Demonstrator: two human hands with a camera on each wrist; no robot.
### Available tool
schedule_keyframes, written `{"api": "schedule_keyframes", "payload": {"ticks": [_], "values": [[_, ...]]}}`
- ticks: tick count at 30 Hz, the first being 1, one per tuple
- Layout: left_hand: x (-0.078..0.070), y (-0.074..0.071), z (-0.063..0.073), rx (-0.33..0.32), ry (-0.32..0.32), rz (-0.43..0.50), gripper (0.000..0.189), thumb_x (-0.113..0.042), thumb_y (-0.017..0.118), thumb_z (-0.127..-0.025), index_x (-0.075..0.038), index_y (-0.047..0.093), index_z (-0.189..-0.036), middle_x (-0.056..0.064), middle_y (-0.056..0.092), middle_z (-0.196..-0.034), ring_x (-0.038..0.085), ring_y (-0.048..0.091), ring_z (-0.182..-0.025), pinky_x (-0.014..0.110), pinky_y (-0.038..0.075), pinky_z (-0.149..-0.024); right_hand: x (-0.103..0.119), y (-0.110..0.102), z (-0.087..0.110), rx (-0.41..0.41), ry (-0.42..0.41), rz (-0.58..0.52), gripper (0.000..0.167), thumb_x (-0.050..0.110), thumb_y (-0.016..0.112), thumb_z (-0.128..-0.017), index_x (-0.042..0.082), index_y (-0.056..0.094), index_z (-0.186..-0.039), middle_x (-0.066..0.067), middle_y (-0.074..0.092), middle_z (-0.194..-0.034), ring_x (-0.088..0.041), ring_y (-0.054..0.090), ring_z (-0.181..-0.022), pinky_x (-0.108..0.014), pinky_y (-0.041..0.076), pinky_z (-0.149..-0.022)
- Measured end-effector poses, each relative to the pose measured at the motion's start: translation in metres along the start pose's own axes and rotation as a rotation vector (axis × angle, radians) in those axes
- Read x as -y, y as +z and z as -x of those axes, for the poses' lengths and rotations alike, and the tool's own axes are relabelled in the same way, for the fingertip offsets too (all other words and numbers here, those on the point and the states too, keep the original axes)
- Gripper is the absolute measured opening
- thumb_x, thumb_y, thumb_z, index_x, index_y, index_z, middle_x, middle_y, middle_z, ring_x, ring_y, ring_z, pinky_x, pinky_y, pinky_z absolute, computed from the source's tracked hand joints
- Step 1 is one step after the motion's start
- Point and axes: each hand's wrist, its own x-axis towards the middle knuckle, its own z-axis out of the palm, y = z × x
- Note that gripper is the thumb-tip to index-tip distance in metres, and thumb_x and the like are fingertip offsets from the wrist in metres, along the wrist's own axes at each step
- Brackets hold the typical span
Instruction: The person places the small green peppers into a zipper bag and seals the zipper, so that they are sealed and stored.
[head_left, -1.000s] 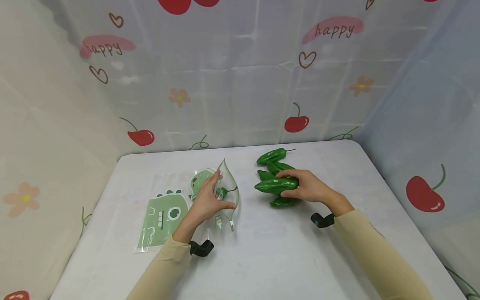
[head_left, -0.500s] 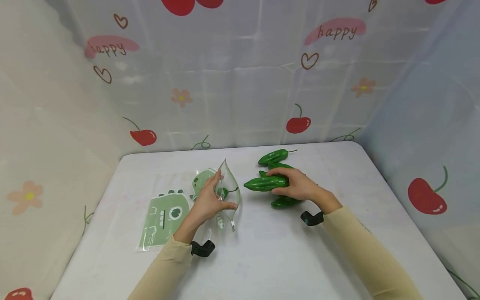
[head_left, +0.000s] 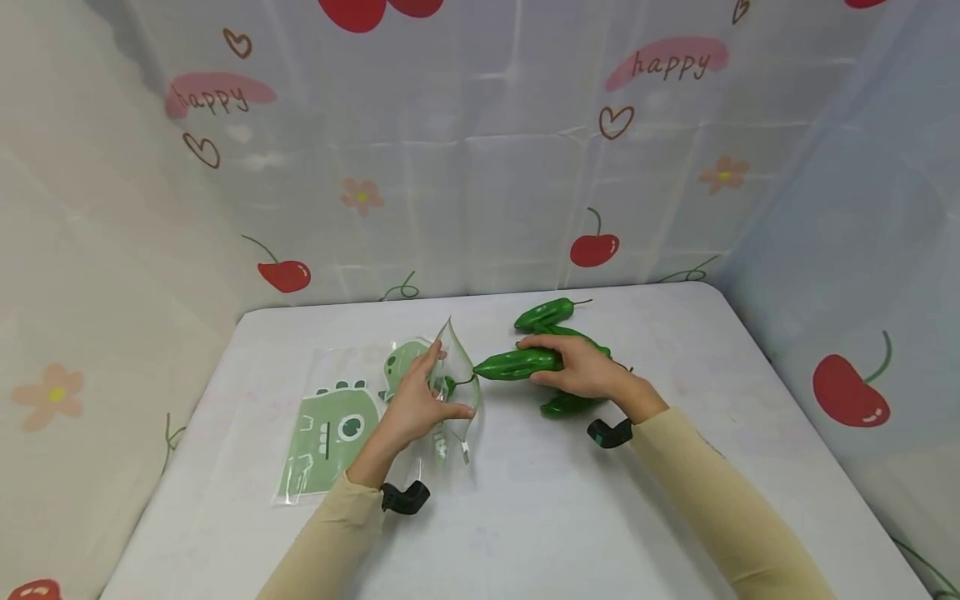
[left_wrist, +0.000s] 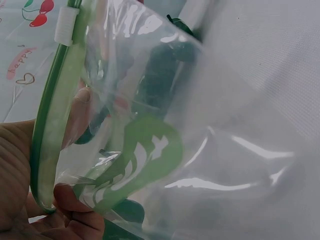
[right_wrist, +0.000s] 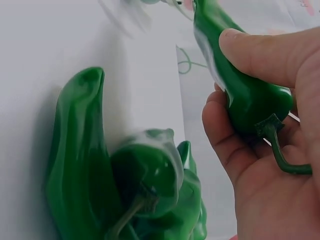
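My left hand (head_left: 412,404) holds a clear zip bag (left_wrist: 150,165) at its green-edged mouth, thumb and fingers spread so the mouth gapes to the right. Inside the bag, a green pepper's stem end (head_left: 450,385) shows; darker green shapes appear through the film in the left wrist view. My right hand (head_left: 588,367) grips another long green pepper (head_left: 517,364) between thumb and fingers. Its tip points left, right at the bag's mouth, while its stem (right_wrist: 282,157) lies toward the palm. Beneath and behind this hand are several loose peppers (right_wrist: 77,160).
A flat clear bag with a green dinosaur face (head_left: 330,442) lies on the white table (head_left: 525,517) at the left. One pepper (head_left: 543,313) lies at the back of the pile. A printed curtain (head_left: 465,200) stands behind the table.
My right hand has carried its pepper left from the pile to the bag's mouth. My left hand and the bag have stayed in place.
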Motion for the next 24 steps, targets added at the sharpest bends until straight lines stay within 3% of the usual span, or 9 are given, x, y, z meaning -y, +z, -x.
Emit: {"api": "schedule_keyframes", "payload": {"ticks": [9,17,24], "values": [[0.000,-0.001,0.001,0.001,-0.004,0.001,0.129,-0.026,0.100,-0.067,-0.024,0.018,-0.167,0.000,0.037,-0.164,0.030,0.061,-0.111,0.046,0.053,-0.098,0.003,0.009,-0.009,0.007,-0.038,-0.004,0.048,0.021,0.081,-0.091,0.021,0.064,-0.136,-0.004,0.068,-0.129,-0.021,0.060,-0.110,-0.044,0.049,-0.098],[0.000,0.000,0.001,0.000,-0.010,0.022,0.129,-0.024,0.100,-0.067,-0.025,0.019,-0.167,0.002,0.035,-0.165,0.036,0.056,-0.130,0.049,0.053,-0.103,0.003,0.015,-0.015,-0.029,-0.097,0.006,0.046,0.021,0.082,-0.090,0.020,0.066,-0.133,-0.004,0.061,-0.141,-0.027,0.054,-0.136,-0.051,0.045,-0.112],[-0.001,0.000,0.000,0.006,-0.011,0.025,0.129,-0.024,0.100,-0.067,-0.025,0.018,-0.167,0.002,0.035,-0.165,0.037,0.054,-0.134,0.050,0.052,-0.104,0.006,0.017,-0.019,-0.033,-0.124,0.007,0.047,0.018,0.080,-0.091,0.017,0.066,-0.136,-0.005,0.059,-0.143,-0.030,0.050,-0.141,-0.053,0.041,-0.116]]}}
